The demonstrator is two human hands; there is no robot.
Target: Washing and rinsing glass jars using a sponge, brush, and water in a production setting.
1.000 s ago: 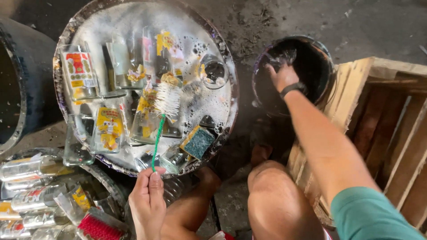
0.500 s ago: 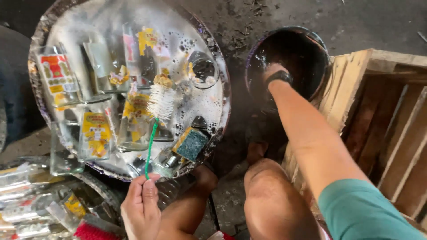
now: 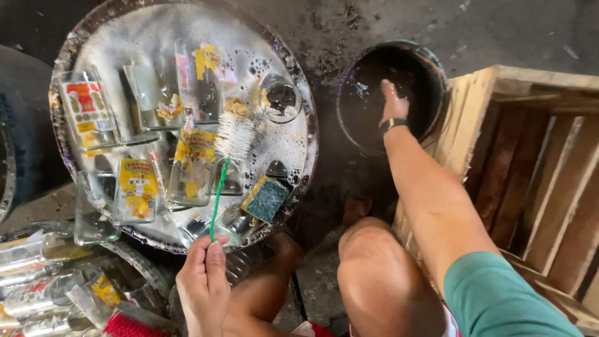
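Right hand [image 3: 394, 103] dipped deeper into dark bucket [image 3: 430, 75], fingers loose; left hand [image 3: 203, 281] still pinching green bottle brush [image 3: 224, 168] over soapy basin [image 3: 293, 93]; wet concrete floor [image 3: 511, 31], wooden crate [image 3: 536, 162] beside.

Left hand [image 3: 203, 281]: held low, just below the near rim of the round soapy basin [image 3: 75, 50]; fingers curled shut on the end of the green brush handle [image 3: 216, 200].
Left forearm: hidden below the frame edge.
Right hand [image 3: 393, 103]: extended well to the right of the basin, fingers together, pointed away; grip not discernible.
Right wrist: banded in black.
Right arm: stretched straight, bare to a teal sleeve.
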